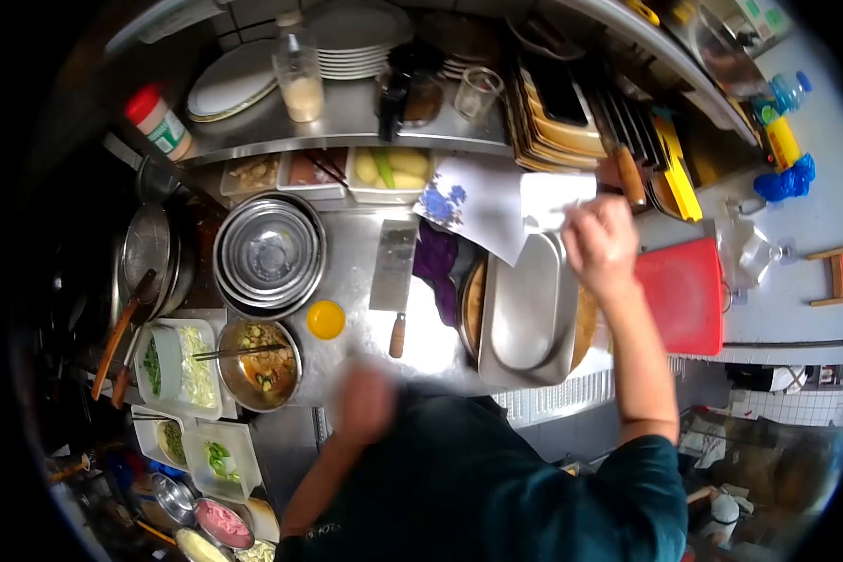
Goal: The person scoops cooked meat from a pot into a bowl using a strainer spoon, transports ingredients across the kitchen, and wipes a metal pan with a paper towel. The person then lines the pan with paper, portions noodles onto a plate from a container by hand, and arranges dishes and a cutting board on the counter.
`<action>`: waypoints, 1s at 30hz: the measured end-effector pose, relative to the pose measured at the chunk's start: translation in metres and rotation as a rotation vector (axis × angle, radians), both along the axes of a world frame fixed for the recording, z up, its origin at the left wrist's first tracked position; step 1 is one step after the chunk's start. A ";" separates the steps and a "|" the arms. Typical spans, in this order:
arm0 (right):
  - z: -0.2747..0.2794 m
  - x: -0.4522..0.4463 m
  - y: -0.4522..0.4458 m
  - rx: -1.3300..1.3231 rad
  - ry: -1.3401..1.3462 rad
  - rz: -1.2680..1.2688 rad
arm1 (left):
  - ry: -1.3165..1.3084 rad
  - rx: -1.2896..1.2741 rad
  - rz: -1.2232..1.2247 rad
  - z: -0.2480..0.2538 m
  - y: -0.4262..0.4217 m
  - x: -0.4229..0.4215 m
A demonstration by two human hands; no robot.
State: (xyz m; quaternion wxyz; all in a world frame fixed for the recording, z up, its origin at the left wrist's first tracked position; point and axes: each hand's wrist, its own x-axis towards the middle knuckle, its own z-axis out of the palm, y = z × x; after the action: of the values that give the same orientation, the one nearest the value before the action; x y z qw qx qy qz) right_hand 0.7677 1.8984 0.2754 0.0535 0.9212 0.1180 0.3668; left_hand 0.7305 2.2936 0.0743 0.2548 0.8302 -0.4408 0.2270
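Observation:
My right hand (601, 242) is curled closed above the right side of the counter. Its fingers are at the edge of a white sheet (553, 199); whether they grip it I cannot make out. Below it lie nested oblong metal trays (532, 314) on a round wooden board (584, 328). My left hand (363, 398) is smeared by motion at the counter's front edge, its fingers unreadable. Near it are a small orange-yellow dish (326, 319) and a cleaver (393, 272) lying flat. Purple cabbage (435, 262) sits beside the blade, partly under a flower-printed sheet (473, 192).
Nested metal bowls (270, 251) and a bowl of food with chopsticks (259, 365) stand left. Tubs of cut vegetables (180, 367) are farther left. A shelf (347, 131) bearing plates and jars crosses the back. A red board (679, 295) is at right.

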 end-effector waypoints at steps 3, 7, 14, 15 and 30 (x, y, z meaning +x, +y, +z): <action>-0.126 -0.077 -0.029 0.228 0.304 -0.217 | 0.221 0.115 -0.171 -0.020 -0.016 -0.007; -0.208 -0.144 -0.011 0.445 0.511 -0.307 | 0.873 0.238 -0.051 0.014 -0.088 -0.013; -0.248 -0.166 -0.011 0.308 0.501 -0.300 | 1.268 0.133 0.046 -0.052 -0.190 -0.034; -0.251 -0.169 -0.013 0.296 0.524 -0.317 | 1.280 0.090 0.042 -0.056 -0.200 -0.036; -0.268 -0.079 -0.158 0.418 0.590 -0.458 | 1.600 -0.255 0.165 -0.081 -0.227 -0.069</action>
State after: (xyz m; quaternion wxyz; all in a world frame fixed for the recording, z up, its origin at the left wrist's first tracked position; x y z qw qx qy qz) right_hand 0.6889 1.7401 0.0070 -0.0900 0.9802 -0.1563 0.0820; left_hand 0.6619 2.0664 -0.0064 0.5678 0.7354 -0.0335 -0.3683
